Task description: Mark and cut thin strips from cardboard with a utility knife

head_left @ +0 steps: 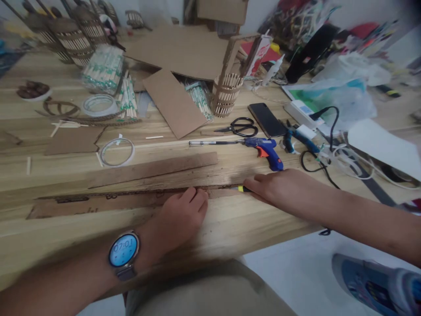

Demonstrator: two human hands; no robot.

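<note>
A long brown cardboard strip [92, 205] with dark printing lies along the near part of the table. My left hand [184, 211], a smartwatch [124, 250] on its wrist, presses the strip's right part down with curled fingers. My right hand [279, 186] is closed round a utility knife [242, 188] with a yellow front end. Its blade points left, at the strip's right end; whether it touches the strip is hard to tell. Just behind lies a second cardboard strip [164, 167]. Beyond my right hand rests a blue glue gun [267, 151] with an orange trigger.
Behind the glue gun lie a pen [213, 142], black scissors [241, 127] and a phone [267, 119]. Tape rolls [117, 151], cardboard sheets [176, 103] and bundled sticks [104, 68] spread across the left and back. A slatted basket [226, 94] stands behind. Cables [329, 164] tangle at right.
</note>
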